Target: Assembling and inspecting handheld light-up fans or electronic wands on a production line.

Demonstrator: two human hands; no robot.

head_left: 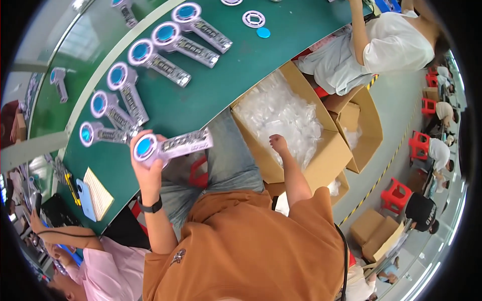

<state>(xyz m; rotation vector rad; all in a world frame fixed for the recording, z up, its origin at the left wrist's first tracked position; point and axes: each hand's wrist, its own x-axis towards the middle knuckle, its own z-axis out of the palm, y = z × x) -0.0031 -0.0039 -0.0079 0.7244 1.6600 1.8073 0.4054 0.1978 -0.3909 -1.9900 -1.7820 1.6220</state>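
Holding hand: left hand (147, 173), fingers closed round a lilac plastic device (169, 146) with blue disc, over the green tabletop's (170, 110) near edge.
Reaching hand: right hand (278, 143), fingers loosely curled over clear plastic bags (281, 108); grip cannot be told.
Bagging step: probably fetching; next calls for pinching one bag.
Box room: brown cardboard box (325, 156) walls bound sideways movement; open above.

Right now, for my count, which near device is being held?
The device in the left hand; six others lie on the table.
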